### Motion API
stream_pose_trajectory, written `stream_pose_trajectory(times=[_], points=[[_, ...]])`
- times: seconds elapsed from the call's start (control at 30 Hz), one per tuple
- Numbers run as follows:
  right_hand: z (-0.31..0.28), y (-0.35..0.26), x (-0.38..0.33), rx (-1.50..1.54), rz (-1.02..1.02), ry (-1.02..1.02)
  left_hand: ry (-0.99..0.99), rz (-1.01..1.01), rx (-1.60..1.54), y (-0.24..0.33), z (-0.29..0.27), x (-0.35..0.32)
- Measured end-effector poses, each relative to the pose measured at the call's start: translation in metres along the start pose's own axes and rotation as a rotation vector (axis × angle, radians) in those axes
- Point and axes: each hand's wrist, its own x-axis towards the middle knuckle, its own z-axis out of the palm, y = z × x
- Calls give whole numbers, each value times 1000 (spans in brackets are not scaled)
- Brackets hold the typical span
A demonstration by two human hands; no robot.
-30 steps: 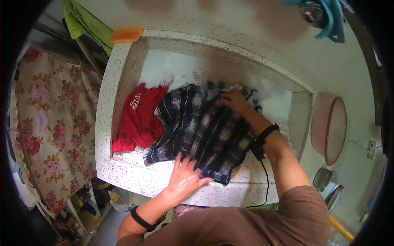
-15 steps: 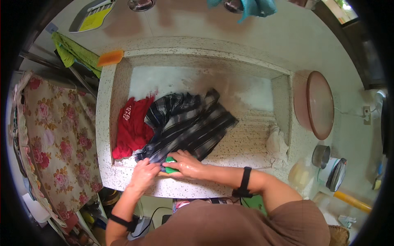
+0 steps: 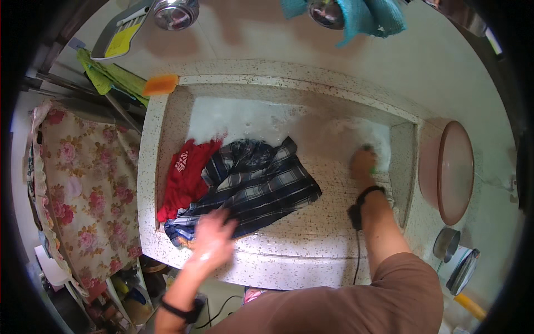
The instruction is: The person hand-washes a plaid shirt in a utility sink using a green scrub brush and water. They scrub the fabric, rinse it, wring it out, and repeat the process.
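Head view: plaid shirt (image 3: pixel 261 192) may be dye-stained by red cloth (image 3: pixel 189 181) touching its left; left hand (image 3: pixel 213 244) is blurred, spread over it; grip of right hand (image 3: pixel 364 163), rightward, can't be told.

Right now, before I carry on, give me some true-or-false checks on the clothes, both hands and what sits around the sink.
1. The red garment lies left of the dark plaid garment. True.
2. The right hand is pressing on the plaid garment. False: it is well to the right of it, inside the speckled sink.
3. An orange block sits at the sink's far left corner. True.
4. The pink basin stands left of the sink. False: it stands on the right.
5. The left hand is motion-blurred, by the plaid garment's near edge. True.
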Motion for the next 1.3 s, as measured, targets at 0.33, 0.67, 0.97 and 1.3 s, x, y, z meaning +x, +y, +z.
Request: stream_pose_trajectory(times=[0.33,0.67,0.97,1.3], points=[[-37,-145,-69,762,-1323,103,4,219,104,87,154,140],[-121,-31,-222,1004,-1355,-357,-222,423,-600,72,74,18],[-73,-116,-81,651,-860,27,-38,374,-760,60,77,-7],[-60,-94,-139,1008,-729,-235,-66,312,-698,66,72,-1]])
